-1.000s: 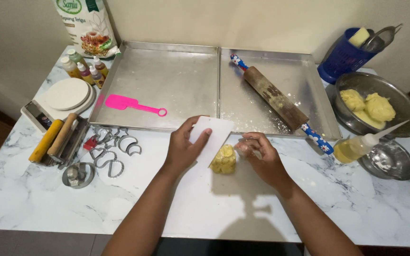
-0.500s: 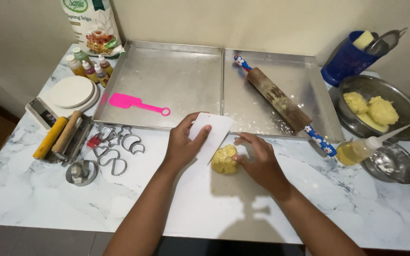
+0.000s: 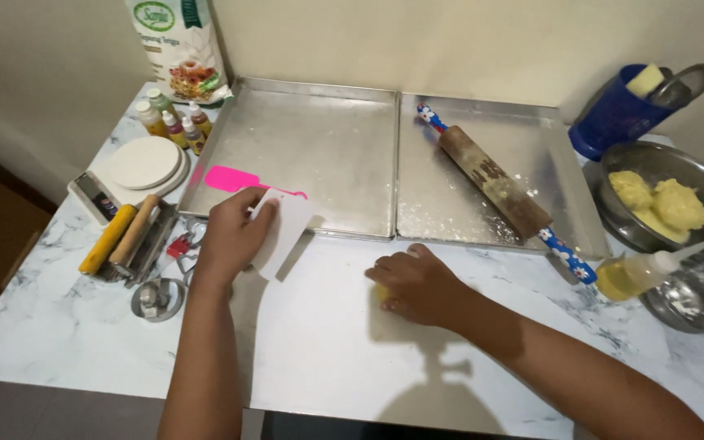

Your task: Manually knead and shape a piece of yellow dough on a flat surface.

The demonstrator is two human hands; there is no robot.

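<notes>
Left hand point(image 3: 230, 240), frame centre-left: fingers closed on white plastic dough scraper point(image 3: 284, 226), lifted aside. Right hand point(image 3: 417, 285), centre: fingers curled over yellow dough lump point(image 3: 382, 293), pinning it flat on marble worktop point(image 3: 327, 350), likely for kneading.

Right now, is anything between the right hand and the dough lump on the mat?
Nothing visible. The right hand lies directly on the yellow dough lump, covering most of it on the white mat. The left hand holds the white scraper off to the side, apart from the dough.
</notes>
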